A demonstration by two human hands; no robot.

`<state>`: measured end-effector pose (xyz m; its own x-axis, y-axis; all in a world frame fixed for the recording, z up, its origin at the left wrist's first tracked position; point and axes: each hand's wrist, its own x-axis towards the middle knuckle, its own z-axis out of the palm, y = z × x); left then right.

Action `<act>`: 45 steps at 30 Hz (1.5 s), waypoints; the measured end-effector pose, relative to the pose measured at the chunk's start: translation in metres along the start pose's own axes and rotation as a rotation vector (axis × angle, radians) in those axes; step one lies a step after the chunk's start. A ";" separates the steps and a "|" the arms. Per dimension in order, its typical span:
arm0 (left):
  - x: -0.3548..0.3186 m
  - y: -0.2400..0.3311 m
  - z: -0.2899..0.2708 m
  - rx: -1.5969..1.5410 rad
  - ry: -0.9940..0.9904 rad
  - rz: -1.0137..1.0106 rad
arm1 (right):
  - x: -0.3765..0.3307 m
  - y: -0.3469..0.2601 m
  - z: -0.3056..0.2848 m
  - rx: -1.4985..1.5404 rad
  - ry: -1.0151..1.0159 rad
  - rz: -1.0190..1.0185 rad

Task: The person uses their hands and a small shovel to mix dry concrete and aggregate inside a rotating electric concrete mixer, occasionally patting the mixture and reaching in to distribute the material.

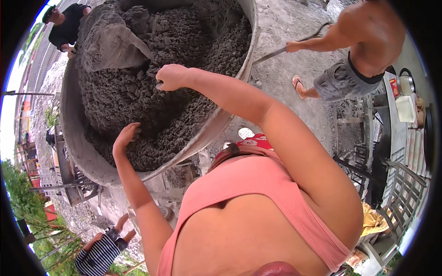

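Note:
A wide round grey tub (207,133) holds a heap of dark grey, lumpy, damp-looking mix (184,37), like mortar or concrete. My left hand (126,137) is over the near left part of the heap, fingers apart and slightly bent, with grey on them. Farther in and to the right, my right hand (172,77) hovers over the mix with its fingers curled closed. What those fingers hold, if anything, is hidden. Beyond it, a pale grey, dust-covered sack-like piece (113,43) lies on the mix at the far left.
At the right, a bare-backed person (368,41) grips a long-handled tool (276,54) beside the tub. Another person in black (66,27) stands at the far left. A person in a striped top (99,253) is at the lower left. Wooden racks (405,188) line the right side.

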<state>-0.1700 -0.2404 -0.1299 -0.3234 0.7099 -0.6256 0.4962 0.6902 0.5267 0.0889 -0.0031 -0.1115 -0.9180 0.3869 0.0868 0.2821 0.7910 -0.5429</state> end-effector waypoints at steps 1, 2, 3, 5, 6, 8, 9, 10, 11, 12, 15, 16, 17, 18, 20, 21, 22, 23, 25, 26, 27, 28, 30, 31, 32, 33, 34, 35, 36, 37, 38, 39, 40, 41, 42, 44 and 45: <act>-0.001 -0.001 0.000 0.001 -0.002 -0.001 | 0.000 -0.001 0.000 0.001 0.000 0.002; -0.002 -0.002 -0.001 -0.023 0.010 -0.024 | 0.001 -0.004 0.001 -0.011 -0.019 0.002; -0.002 -0.004 -0.001 -0.046 0.020 -0.046 | 0.000 -0.007 -0.001 -0.025 -0.038 0.004; -0.002 -0.007 -0.003 -0.049 0.002 -0.048 | -0.002 -0.015 -0.002 -0.033 -0.077 0.019; -0.002 -0.005 -0.003 -0.053 -0.014 -0.048 | -0.005 -0.018 -0.004 -0.045 -0.116 0.032; 0.000 -0.001 -0.001 -0.027 -0.033 -0.064 | -0.002 -0.017 0.004 -0.033 -0.121 0.025; 0.000 0.001 0.000 -0.010 -0.040 -0.086 | -0.003 -0.019 0.004 -0.022 -0.130 0.002; 0.000 0.002 0.001 -0.001 -0.049 -0.085 | -0.005 -0.020 0.004 -0.011 -0.148 0.009; 0.000 0.004 0.002 -0.005 -0.061 -0.105 | -0.005 -0.019 0.003 -0.005 -0.144 0.021; -0.001 0.003 0.002 -0.009 -0.071 -0.125 | -0.002 -0.018 0.002 -0.019 -0.177 0.026; 0.006 -0.011 0.000 -0.023 -0.091 -0.103 | 0.003 -0.015 0.002 -0.036 -0.176 0.040; 0.007 -0.012 0.000 -0.015 -0.098 -0.106 | 0.004 -0.013 0.003 -0.049 -0.144 0.038; 0.007 -0.013 0.000 -0.028 -0.108 -0.114 | 0.004 -0.011 0.003 -0.041 -0.143 0.044; 0.007 -0.009 0.000 -0.041 -0.118 -0.121 | 0.005 -0.009 0.001 -0.044 -0.155 0.048; 0.007 -0.003 0.005 -0.037 -0.123 -0.126 | 0.003 -0.002 -0.002 -0.042 -0.166 0.055; 0.005 -0.003 0.004 -0.040 -0.118 -0.130 | 0.004 -0.001 -0.003 -0.053 -0.163 0.050; 0.005 -0.001 0.004 -0.035 -0.118 -0.134 | 0.005 0.001 -0.004 -0.065 -0.161 0.045; 0.006 0.000 0.003 -0.042 -0.112 -0.141 | 0.007 0.003 -0.005 -0.061 -0.158 0.045; 0.003 0.004 0.004 -0.052 -0.108 -0.150 | 0.008 0.005 -0.004 -0.054 -0.129 0.043; 0.002 0.007 0.001 -0.083 -0.104 -0.143 | 0.010 0.006 -0.005 -0.057 -0.129 0.044; 0.003 0.007 0.001 -0.119 -0.096 -0.134 | 0.012 0.007 -0.007 -0.068 -0.154 0.066; 0.002 0.002 -0.002 -0.130 -0.091 -0.125 | 0.014 0.008 -0.010 -0.084 -0.179 0.088; -0.003 -0.015 -0.016 -0.176 0.119 -0.042 | 0.016 0.002 -0.008 -0.089 -0.150 0.064; -0.001 -0.018 -0.018 -0.122 0.263 0.050 | 0.015 0.002 -0.005 -0.081 -0.122 0.051; -0.001 -0.021 -0.023 -0.071 0.412 0.139 | 0.015 0.001 -0.003 -0.077 -0.091 0.059; -0.004 -0.021 -0.028 -0.077 0.509 0.135 | 0.014 0.000 -0.001 -0.077 -0.060 0.063; -0.012 -0.011 -0.030 0.010 0.627 0.167 | 0.015 0.002 0.003 -0.089 -0.052 0.040; -0.001 -0.030 -0.039 0.203 0.805 0.346 | 0.019 0.004 0.007 -0.100 -0.045 0.015; -0.004 -0.033 -0.039 0.177 0.879 0.346 | 0.020 -0.002 0.004 -0.082 -0.106 0.054; -0.008 -0.032 -0.043 0.156 0.947 0.349 | 0.018 -0.002 0.006 -0.053 -0.059 0.016; -0.010 -0.031 -0.045 0.129 0.959 0.355 | 0.018 -0.002 0.007 -0.043 0.000 -0.022; -0.015 -0.034 -0.049 0.163 1.023 0.349 | 0.020 -0.003 0.011 -0.024 0.057 -0.067; -0.020 -0.034 -0.051 0.200 1.082 0.342 | 0.020 -0.004 0.011 -0.041 0.047 -0.074; -0.023 -0.033 -0.051 0.181 1.089 0.339 | 0.019 -0.004 0.012 0.015 0.131 -0.104; -0.028 -0.026 -0.048 0.175 1.124 0.347 | 0.019 -0.005 0.012 0.074 0.213 -0.133; -0.032 -0.021 -0.048 0.169 1.162 0.354 | 0.020 -0.005 0.012 0.074 0.216 -0.128; -0.033 -0.023 -0.048 0.155 1.164 0.343 | 0.020 -0.006 0.014 0.087 0.229 -0.118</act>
<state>-0.2091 -0.2729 -0.0939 -0.6454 0.6081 0.4622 0.7624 0.4750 0.4396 0.0651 -0.0069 -0.1177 -0.8535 0.3992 0.3348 0.1425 0.7970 -0.5869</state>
